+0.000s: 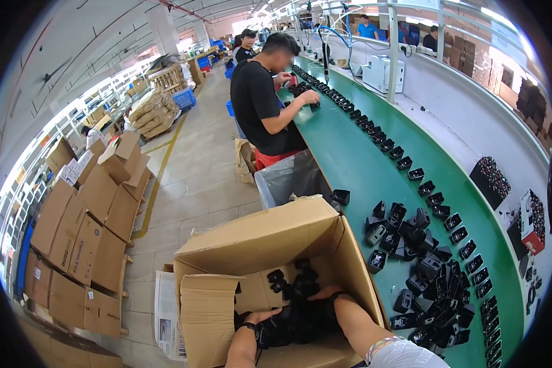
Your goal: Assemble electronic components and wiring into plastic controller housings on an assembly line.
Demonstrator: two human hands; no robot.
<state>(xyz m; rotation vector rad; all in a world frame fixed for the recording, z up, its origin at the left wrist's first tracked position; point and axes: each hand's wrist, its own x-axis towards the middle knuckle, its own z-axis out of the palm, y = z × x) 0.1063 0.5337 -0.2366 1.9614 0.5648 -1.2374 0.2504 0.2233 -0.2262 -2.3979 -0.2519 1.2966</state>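
- Far left, cartons (107, 199) stand stacked on pallets; nearer, a printed sheet (165, 316) lies just left of the open box (257, 236).
- The left hand (262, 315) reaches into the box, palm side hidden, touching the left of the black parts (297, 325); whether its fingers grip one, one cannot tell.
- The parts lie piled in the near half of the box, between and around both hands; a few sit farther in.
- Beyond the box, a seated co-worker (257, 95) handles parts at the bench (343, 168).
- The right hand (326, 292) is at the right of the pile, fingertips hidden; its grip cannot be told.
- Right of the box, a heap (435, 279) of black housings covers the near bench; farther right, a row (434, 199) of housings runs far along it.
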